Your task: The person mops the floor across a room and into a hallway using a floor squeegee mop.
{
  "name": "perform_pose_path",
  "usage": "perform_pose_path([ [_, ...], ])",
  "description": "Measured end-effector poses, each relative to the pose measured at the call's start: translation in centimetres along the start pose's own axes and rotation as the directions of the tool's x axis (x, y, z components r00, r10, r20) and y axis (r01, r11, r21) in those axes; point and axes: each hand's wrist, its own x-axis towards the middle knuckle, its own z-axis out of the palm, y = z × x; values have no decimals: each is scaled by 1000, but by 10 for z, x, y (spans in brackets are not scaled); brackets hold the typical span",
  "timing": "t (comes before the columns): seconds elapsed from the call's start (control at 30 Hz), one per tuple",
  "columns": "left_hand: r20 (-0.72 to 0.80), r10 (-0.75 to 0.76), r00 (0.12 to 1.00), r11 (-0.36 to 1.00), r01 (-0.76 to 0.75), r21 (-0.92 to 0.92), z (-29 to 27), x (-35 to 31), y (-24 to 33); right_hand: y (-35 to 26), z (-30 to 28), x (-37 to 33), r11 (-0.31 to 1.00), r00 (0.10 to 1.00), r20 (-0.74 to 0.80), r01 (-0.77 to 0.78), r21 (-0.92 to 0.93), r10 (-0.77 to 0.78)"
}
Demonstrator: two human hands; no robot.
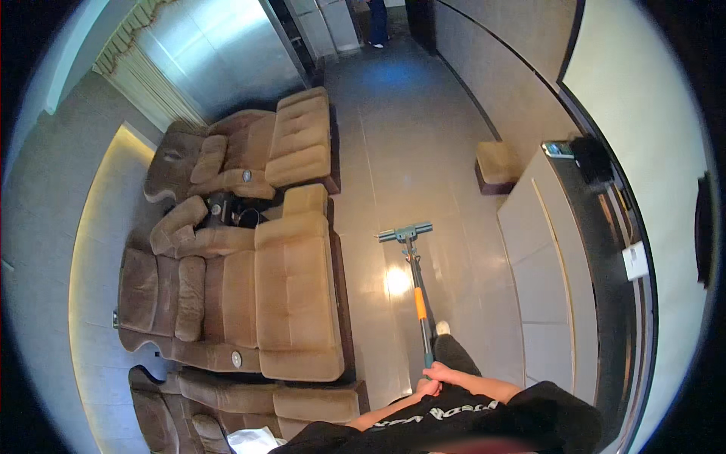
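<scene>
Both my hands are closed round the pole of a mop (pixel 421 303), which has a teal and orange handle. My right hand (pixel 439 371) grips it just above my left hand (pixel 429 387), close to my body. The pole runs forward from my hands, slanting slightly left. At its far end the wide teal mop head (pixel 406 232) lies across the shiny tiled floor (pixel 378 295). My fingers wrap the handle and hide its near end.
Brown recliner sofas (pixel 295 295) with extended footrests line the left side. At the right stand a white cabinet (pixel 537 287) with a phone (pixel 558 150) on its dark top and a small brown stool (pixel 497 164). Another person (pixel 378 23) stands at the far end.
</scene>
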Motion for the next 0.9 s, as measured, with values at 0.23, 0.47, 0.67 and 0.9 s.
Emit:
perform_pose_path([
  [0.23, -88, 33, 996, 998, -28, 60, -70, 53, 115, -63, -80, 59, 996, 995, 63, -79, -44, 81],
  [0.47, -96, 45, 994, 994, -35, 104, -122, 86, 192, -127, -140, 86, 982, 964, 258, -101, 160, 57],
  [0.67, -48, 85, 995, 991, -80, 112, -158, 135, 258, -163, -186, 142, 979, 974, 218, -100, 176, 60],
  [0.9, -9, 197, 980, 971, -194, 141, -240, 199, 356, -227, -251, 214, 936, 934, 295, 95, 339, -202],
])
